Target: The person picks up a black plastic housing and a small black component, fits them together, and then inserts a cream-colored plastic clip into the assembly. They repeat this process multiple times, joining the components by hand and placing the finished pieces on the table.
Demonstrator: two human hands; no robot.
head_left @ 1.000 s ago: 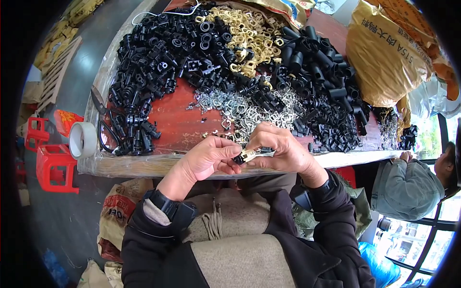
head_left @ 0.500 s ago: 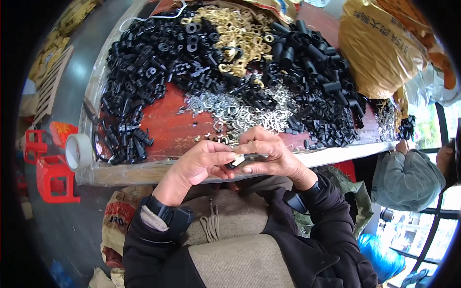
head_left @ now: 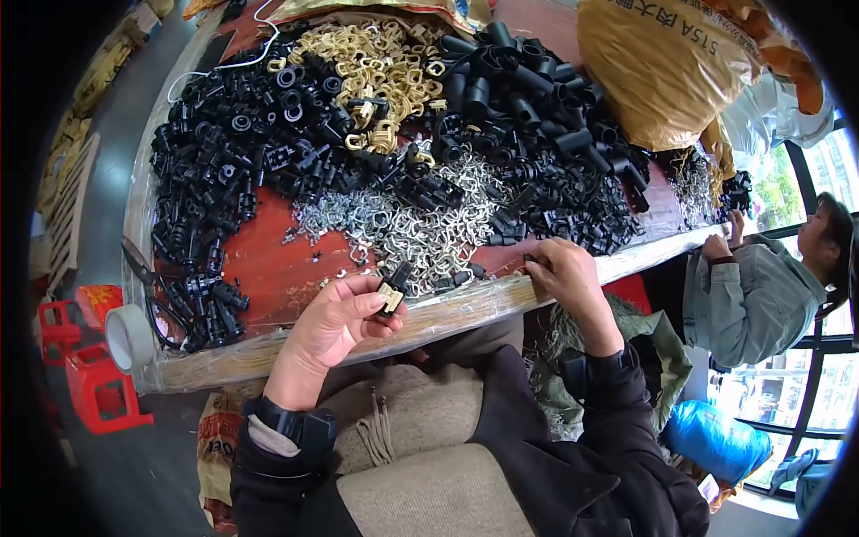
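Note:
Between the thumb and fingers of my left hand [head_left: 344,313] is a small black plastic part with a brass-coloured piece [head_left: 391,296] set in it, held just above the table's near edge. My right hand [head_left: 570,276] is at that edge farther right, its fingers pinched on a small dark piece that is mostly hidden. Beyond it spreads a pile of small black parts [head_left: 573,201]. Silver metal clips [head_left: 438,228] are heaped ahead of my hands, with brass-coloured rings [head_left: 376,67] behind them.
Black fittings [head_left: 215,152] cover the table's left side; black tubes [head_left: 510,85] lie far right. An orange-brown sack [head_left: 667,76] stands behind them. A tape roll [head_left: 131,338] hangs near the left corner, red stools [head_left: 100,385] beyond it. Another person [head_left: 756,286] works at right.
My hands have come apart. The right one has moved right to the table edge, while the left keeps the black part, now showing its brass-coloured piece. The view has shifted slightly.

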